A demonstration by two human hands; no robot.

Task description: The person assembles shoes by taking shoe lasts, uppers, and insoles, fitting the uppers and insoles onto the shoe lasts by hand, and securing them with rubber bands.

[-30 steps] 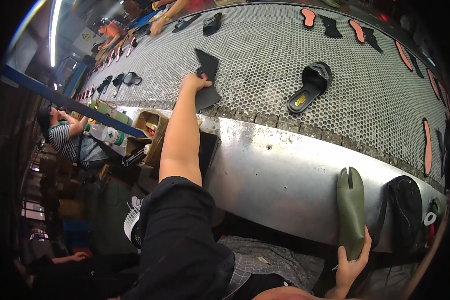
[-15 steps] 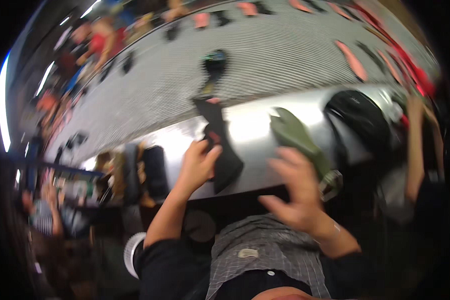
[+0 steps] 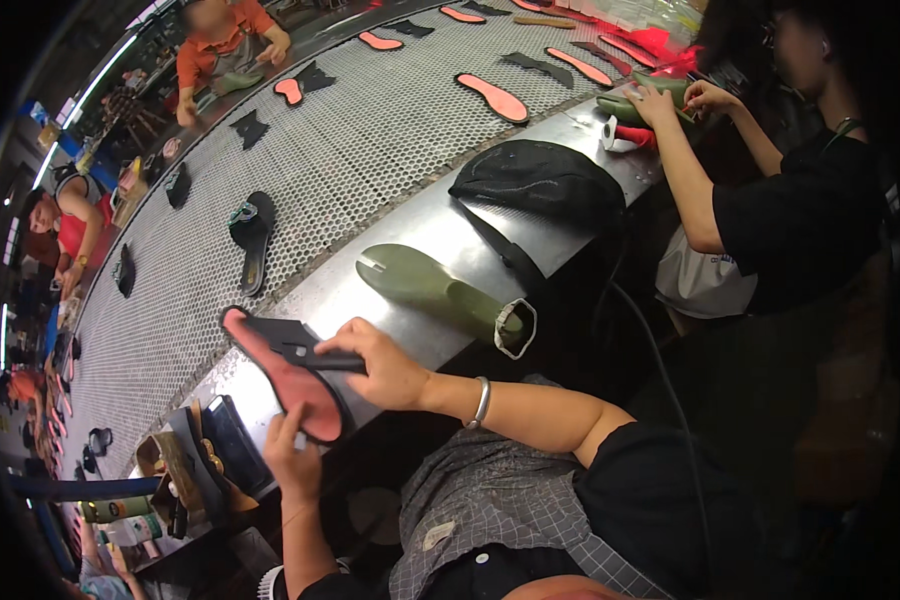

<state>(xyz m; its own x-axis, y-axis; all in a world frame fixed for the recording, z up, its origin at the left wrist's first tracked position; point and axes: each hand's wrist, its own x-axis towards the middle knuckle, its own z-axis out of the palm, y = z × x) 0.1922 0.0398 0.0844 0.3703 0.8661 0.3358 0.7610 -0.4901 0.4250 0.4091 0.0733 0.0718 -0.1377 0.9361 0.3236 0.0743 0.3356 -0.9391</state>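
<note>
A shoe sole (image 3: pixel 288 372), pink with a black rim, lies slantwise at the edge of the metal ledge. My left hand (image 3: pixel 295 462) grips its near, wider end, fingers bent over the pink face. In my right hand (image 3: pixel 390 375) is a black shoe upper piece (image 3: pixel 280 332), pinched by one end between thumb and fingers. That piece stretches across the sole's far half and touches or overlaps it. To the right of these, a green shoe last (image 3: pixel 425 280) rests on the ledge, with a pale loop at its near end.
Beyond the ledge, a mesh conveyor (image 3: pixel 350 160) carries several pink soles and black uppers, plus a black sandal (image 3: pixel 253 240). A black bag (image 3: pixel 545 190) sits right of the last. Left stand a dark phone-like slab (image 3: pixel 232 440) and containers. Co-workers sit at right and across.
The view has swung round. My right hand, earlier spread in the air by the green last, now holds the black upper. The sole's pink face now shows under my left hand.
</note>
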